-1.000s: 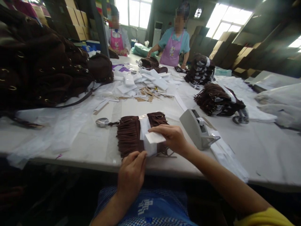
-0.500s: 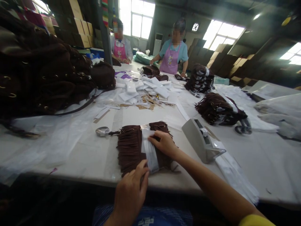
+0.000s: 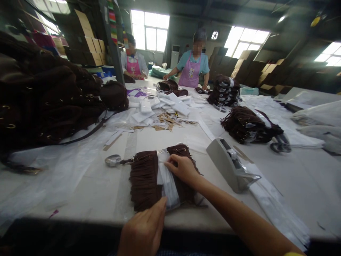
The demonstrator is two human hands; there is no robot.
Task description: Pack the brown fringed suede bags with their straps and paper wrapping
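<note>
A brown fringed bag (image 3: pixel 144 177) lies flat near the table's front edge, with a translucent white band (image 3: pixel 169 183) around its middle. My right hand (image 3: pixel 182 169) rests on the band's upper part, thumb and forefinger pinched together on it. At the band's lower end is my left hand (image 3: pixel 144 227), its fingers pressed together at the bag's front edge; what they grip is hidden. A plastic-wrapped ring (image 3: pixel 113 160) on a strap sticks out left of the bag. Right of the bag stands a grey tape dispenser (image 3: pixel 230 165).
Dark bags (image 3: pixel 53 96) are heaped at the left. White packets (image 3: pixel 162 105) and brown tags (image 3: pixel 167 121) lie mid-table. Wrapped fringed bags (image 3: pixel 247 124) sit at the right, plastic strips (image 3: pixel 277 206) at the front right. Two people in aprons stand across the table (image 3: pixel 186 138).
My left hand has moved down a little, and its fingers are closer together. My right hand stays on the band. The camera view has shifted slightly.
</note>
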